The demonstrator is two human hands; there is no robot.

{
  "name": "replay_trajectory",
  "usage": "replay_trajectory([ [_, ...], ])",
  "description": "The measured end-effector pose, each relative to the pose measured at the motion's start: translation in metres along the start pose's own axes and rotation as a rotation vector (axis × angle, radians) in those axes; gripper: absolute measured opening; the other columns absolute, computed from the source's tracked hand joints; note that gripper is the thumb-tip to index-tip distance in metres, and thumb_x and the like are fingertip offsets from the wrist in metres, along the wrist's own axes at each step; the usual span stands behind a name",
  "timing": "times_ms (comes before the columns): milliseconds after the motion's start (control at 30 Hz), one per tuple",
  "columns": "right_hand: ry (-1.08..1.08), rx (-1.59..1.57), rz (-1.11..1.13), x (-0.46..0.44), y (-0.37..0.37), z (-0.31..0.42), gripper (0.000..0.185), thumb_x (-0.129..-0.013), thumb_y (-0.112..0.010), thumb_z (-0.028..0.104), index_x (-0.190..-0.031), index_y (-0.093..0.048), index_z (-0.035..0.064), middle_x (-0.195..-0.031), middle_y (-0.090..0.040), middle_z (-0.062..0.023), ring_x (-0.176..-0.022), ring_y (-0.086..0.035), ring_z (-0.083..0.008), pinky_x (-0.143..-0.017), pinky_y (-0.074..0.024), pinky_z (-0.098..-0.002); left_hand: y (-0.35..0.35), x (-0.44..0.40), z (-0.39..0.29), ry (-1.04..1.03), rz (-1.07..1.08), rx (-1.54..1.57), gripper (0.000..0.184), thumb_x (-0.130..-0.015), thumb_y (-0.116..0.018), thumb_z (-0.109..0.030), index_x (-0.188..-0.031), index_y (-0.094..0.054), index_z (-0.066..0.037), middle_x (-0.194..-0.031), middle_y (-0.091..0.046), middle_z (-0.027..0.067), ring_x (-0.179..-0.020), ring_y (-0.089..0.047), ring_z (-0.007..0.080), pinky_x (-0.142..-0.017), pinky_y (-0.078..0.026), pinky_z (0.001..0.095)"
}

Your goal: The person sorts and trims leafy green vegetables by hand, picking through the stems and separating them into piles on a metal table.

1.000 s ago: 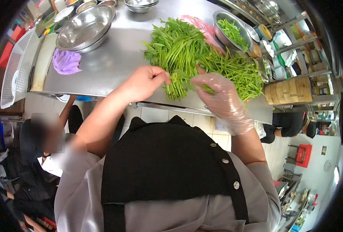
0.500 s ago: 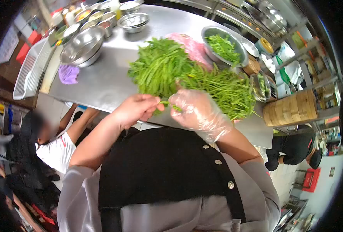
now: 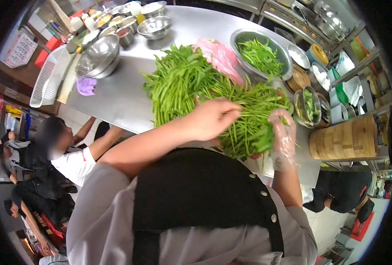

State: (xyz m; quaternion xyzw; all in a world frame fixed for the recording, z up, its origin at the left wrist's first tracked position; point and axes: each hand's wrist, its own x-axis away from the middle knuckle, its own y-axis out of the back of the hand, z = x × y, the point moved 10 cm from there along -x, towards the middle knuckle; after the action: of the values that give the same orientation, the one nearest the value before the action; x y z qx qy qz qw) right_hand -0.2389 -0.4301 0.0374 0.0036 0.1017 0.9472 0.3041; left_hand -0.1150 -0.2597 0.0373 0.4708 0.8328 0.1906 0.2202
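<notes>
Bare and with its fingers pinched together, my left hand is over the middle of the leafy greens; whatever lies between its fingertips is too small to tell. My right hand, in a clear plastic glove, curls its fingers round some stems at the right edge of the pile. The long-stemmed greens lie in front of me, beside a leafier heap to the left. Behind them is a pink plastic bag. A metal bowl at the back right holds cut greens.
On the steel table stand stacked metal bowls, small bowls and a purple crumpled item. A white basket is at the left, a bamboo steamer at the right. Co-workers are at the left and right.
Both hands have moved right, away from the table's front edge and onto the long-stemmed pile. They are now farther apart, and the green piece between them is out of sight.
</notes>
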Motion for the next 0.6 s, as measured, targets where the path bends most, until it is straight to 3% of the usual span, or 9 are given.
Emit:
replay_trajectory([
  [67,0.252,0.087,0.035,0.013,0.0,0.017,0.013,-0.091,-0.064,0.015,-0.094,-0.064,0.0017,-0.092,-0.064,-0.0029,-0.087,-0.056,-0.0134,-0.085,-0.0442,-0.028,0.006,-0.017,-0.021,-0.292,-0.232,-0.333,0.035,-0.099,-0.062,-0.026,-0.124,-0.067,-0.003,-0.116,-0.069,0.0197,-0.107,-0.067,0.0372,-0.095,-0.053,0.0434],
  [100,0.195,0.097,0.035,0.016,0.003,0.006,0.012,-0.09,-0.064,0.013,-0.094,-0.064,0.0019,-0.091,-0.064,-0.0032,-0.087,-0.056,-0.0134,-0.085,-0.0441,-0.0277,0.015,-0.021,-0.03,-0.351,-0.278,-0.426,0.035,-0.096,-0.066,-0.028,-0.12,-0.069,-0.004,-0.112,-0.069,0.0179,-0.104,-0.067,0.0378,-0.092,-0.054,0.0465],
  [200,-0.002,0.057,0.01,0.037,0.013,-0.024,0.008,-0.09,-0.065,0.01,-0.092,-0.064,0.0026,-0.09,-0.064,-0.0037,-0.087,-0.057,-0.0131,-0.085,-0.0439,-0.0269,0.032,-0.026,0.012,-0.128,-0.073,-0.383,0.028,-0.094,-0.065,-0.027,-0.11,-0.071,-0.005,-0.106,-0.07,0.0176,-0.099,-0.067,0.0382,-0.088,-0.055,0.047],
  [267,-0.131,-0.094,-0.045,0.05,0.016,-0.036,0.006,-0.089,-0.066,0.008,-0.092,-0.064,0.0032,-0.09,-0.063,-0.0037,-0.087,-0.057,-0.0128,-0.084,-0.0441,-0.0263,0.057,-0.015,0.064,0.095,-0.106,-0.506,0.022,-0.092,-0.064,-0.026,-0.092,-0.072,-0.006,-0.093,-0.069,0.0199,-0.087,-0.067,0.0406,-0.078,-0.055,0.0507],
  [400,-0.393,-0.349,-0.049,0.058,0.004,-0.057,0.009,-0.089,-0.07,0.011,-0.093,-0.065,0.0045,-0.089,-0.063,-0.0024,-0.087,-0.058,-0.0126,-0.082,-0.0466,-0.0276,0.109,-0.002,0.139,0.334,-0.279,-0.708,0.028,-0.091,-0.067,-0.032,-0.089,-0.072,-0.004,-0.094,-0.069,0.02,-0.087,-0.068,0.0397,-0.078,-0.055,0.0497],
  [533,-0.047,0.071,0.025,0.036,-0.026,-0.021,0.011,-0.09,-0.065,0.013,-0.091,-0.064,0.0025,-0.088,-0.062,-0.0038,-0.082,-0.058,-0.0149,-0.081,-0.0452,-0.0291,0.114,-0.009,0.147,0.292,-0.283,-0.64,0.027,-0.089,-0.067,-0.03,-0.09,-0.072,-0.003,-0.095,-0.07,0.0186,-0.091,-0.068,0.037,-0.083,-0.057,0.0475],
  [600,-0.016,0.05,0.091,0.028,-0.045,-0.015,0.011,-0.091,-0.066,0.014,-0.092,-0.064,0.0028,-0.09,-0.062,-0.0031,-0.086,-0.057,-0.0134,-0.083,-0.0446,-0.0285,0.108,-0.011,0.154,0.282,-0.241,-0.56,0.028,-0.088,-0.069,-0.031,-0.091,-0.073,-0.003,-0.099,-0.07,0.0181,-0.095,-0.068,0.0357,-0.085,-0.056,0.0467],
])
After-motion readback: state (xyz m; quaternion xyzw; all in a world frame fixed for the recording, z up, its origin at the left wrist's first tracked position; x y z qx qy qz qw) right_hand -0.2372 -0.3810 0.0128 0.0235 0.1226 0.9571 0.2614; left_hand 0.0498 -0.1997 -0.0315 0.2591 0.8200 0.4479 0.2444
